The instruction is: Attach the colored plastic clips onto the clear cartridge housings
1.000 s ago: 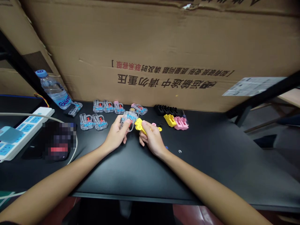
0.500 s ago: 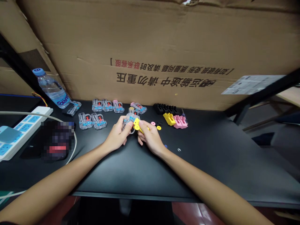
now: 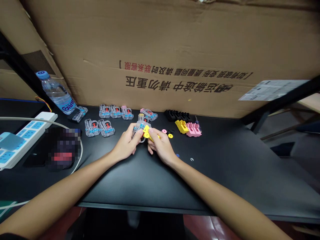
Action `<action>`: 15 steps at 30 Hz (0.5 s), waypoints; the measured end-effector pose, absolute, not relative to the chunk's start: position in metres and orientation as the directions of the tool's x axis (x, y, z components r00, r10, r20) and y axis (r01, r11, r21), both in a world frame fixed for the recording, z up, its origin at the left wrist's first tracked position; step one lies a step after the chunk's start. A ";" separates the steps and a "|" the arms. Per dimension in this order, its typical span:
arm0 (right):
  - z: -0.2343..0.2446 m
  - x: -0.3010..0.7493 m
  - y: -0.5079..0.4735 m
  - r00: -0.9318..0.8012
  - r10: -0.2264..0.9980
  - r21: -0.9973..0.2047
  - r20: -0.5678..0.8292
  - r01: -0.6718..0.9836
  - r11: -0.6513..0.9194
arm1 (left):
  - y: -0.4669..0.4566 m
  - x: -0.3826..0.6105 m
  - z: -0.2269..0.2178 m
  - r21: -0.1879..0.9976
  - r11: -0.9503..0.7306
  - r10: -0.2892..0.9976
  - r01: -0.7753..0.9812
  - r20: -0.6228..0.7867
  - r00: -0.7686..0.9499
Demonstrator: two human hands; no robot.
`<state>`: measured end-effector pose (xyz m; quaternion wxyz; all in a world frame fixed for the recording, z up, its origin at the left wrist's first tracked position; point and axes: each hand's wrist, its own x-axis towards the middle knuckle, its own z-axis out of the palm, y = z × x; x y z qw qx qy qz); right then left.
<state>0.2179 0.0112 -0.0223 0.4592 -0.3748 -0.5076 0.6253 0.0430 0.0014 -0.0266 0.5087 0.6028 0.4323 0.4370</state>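
Observation:
My left hand (image 3: 127, 142) is closed around a small clear plastic piece (image 3: 141, 124), shaped rather like a toy gun, with blue and red parts inside. Between the thumb and fingers of my right hand (image 3: 161, 145) is a yellow plastic part (image 3: 147, 130). The two pieces meet between my hands; whether they are joined cannot be told. Just right of my right hand lie a pink ring (image 3: 164, 131), a yellow ring (image 3: 170, 136) and small black rings (image 3: 172, 130). Fingers cover much of both held pieces.
Several similar clear pieces (image 3: 106, 128) lie at the back left. Black (image 3: 175, 115), yellow (image 3: 181, 126) and pink slotted parts (image 3: 193, 129) sit at the right. A water bottle (image 3: 58, 95), power strip (image 3: 27, 135) and cable (image 3: 81, 150) occupy the left; cardboard (image 3: 160, 40) stands behind.
The whole view has shifted slightly. Both hands keep their grips, and the yellow part has turned a little against the clear piece.

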 end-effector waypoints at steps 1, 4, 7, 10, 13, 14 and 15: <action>-0.023 0.218 0.012 -0.300 0.954 -0.979 0.000 -0.193 -0.061 | 0.002 0.043 -0.027 0.993 -0.101 0.965 0.066 0.082 0.247; -0.025 0.220 0.014 -0.316 0.949 -0.979 0.003 -0.194 -0.061 | 0.003 0.043 -0.026 0.997 -0.070 0.960 0.023 0.061 0.272; -0.027 0.221 0.015 -0.331 0.943 -0.976 0.002 -0.205 -0.070 | 0.004 0.043 -0.025 0.999 -0.052 0.959 0.003 0.049 0.279; -0.029 0.222 0.015 -0.329 0.944 -0.971 0.010 -0.228 -0.069 | 0.003 0.043 -0.022 0.998 -0.057 0.965 -0.009 0.057 0.257; -0.028 0.224 0.017 -0.291 0.956 -0.961 0.028 -0.273 -0.055 | 0.005 0.041 -0.020 0.997 -0.076 0.969 -0.031 0.081 0.233; -0.027 0.225 0.019 -0.267 0.963 -0.957 0.037 -0.286 -0.042 | 0.006 0.040 -0.018 0.996 -0.088 0.970 -0.031 0.093 0.223; -0.025 0.228 0.021 -0.240 0.970 -0.956 0.047 -0.293 -0.026 | 0.008 0.038 -0.017 0.995 -0.102 0.972 -0.024 0.105 0.213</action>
